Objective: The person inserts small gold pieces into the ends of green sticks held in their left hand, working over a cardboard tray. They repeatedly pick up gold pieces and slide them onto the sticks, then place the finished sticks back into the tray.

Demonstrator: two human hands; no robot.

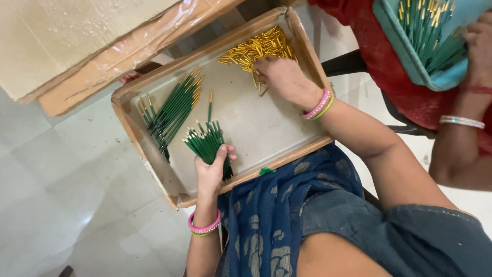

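Cardboard box (77, 46): upper left, taped edges, just beside the tray.
Tray (266, 128): shallow cardboard, tilted across the person's lap over a blue patterned cloth (271, 215).
Loose green sticks (171, 113): gold-tipped, lying in the tray's left part.
Left hand (211, 172): closed around a bundle of green sticks (206, 143) — tips fanned upward, over the tray's near edge.
Right hand (282, 77): fingers curled down into the gold pieces (259, 48) heaped in the tray's far corner; whether it grips any, cannot tell.
Co-worker's hand (479, 48): far right, holding a teal tray (410, 61) of green sticks.
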